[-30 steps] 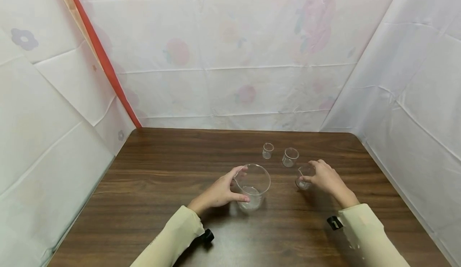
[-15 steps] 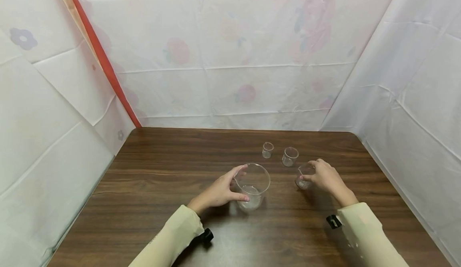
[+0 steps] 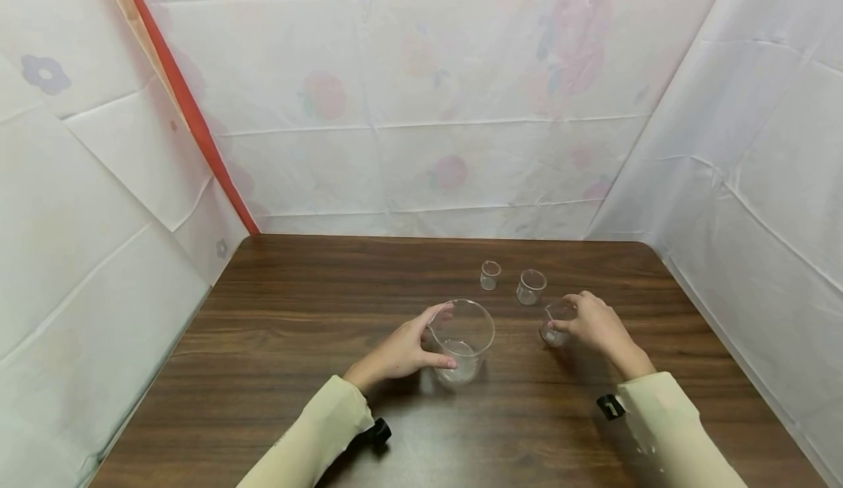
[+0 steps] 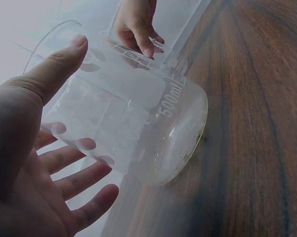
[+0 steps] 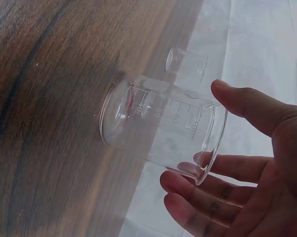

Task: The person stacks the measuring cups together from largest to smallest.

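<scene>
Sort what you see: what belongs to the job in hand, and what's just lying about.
In the job:
big beaker, held by the left hand
medium beaker, held by the right hand

Seemingly just lying about:
small beaker and smallest beaker, both untouched, though perhaps part of the set
red strip and white sheets, background only

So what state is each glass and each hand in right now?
Large beaker: upright, looks empty
Medium beaker: upright, looks empty
Small beaker: upright, looks empty, untouched
Smallest beaker: upright, looks empty, untouched
Left hand: grips the large beaker
Right hand: grips the medium beaker near its rim
</scene>
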`<action>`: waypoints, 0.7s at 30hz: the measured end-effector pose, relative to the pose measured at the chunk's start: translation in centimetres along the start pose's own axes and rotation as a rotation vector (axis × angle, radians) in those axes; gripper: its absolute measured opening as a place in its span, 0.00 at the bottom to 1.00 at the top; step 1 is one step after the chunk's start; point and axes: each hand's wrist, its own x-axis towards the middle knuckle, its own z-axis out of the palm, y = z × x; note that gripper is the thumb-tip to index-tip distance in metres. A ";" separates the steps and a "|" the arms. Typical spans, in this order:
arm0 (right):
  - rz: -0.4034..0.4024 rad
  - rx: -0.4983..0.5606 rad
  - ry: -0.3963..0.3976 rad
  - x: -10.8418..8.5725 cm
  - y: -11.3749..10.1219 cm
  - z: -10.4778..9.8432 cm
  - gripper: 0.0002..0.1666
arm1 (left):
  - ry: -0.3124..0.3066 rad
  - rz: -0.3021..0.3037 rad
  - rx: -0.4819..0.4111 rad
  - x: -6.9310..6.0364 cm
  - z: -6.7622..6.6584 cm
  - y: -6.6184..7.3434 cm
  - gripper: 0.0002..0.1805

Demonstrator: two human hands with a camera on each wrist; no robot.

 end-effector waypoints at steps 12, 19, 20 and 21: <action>-0.001 0.022 0.017 0.1 0.1 0.2 0.34 | 0.002 -0.008 0.007 0.1 -0.1 0.1 0.50; -0.015 0.036 0.046 0.1 0.0 0.5 0.32 | -0.005 -0.011 0.004 0.1 -0.1 0.0 0.50; -0.015 0.039 0.050 0.1 0.0 0.5 0.32 | -0.005 -0.012 0.002 0.1 -0.1 -0.1 0.50; -0.015 0.039 0.059 0.1 -0.1 0.5 0.32 | -0.006 -0.012 0.001 0.0 -0.1 -0.1 0.50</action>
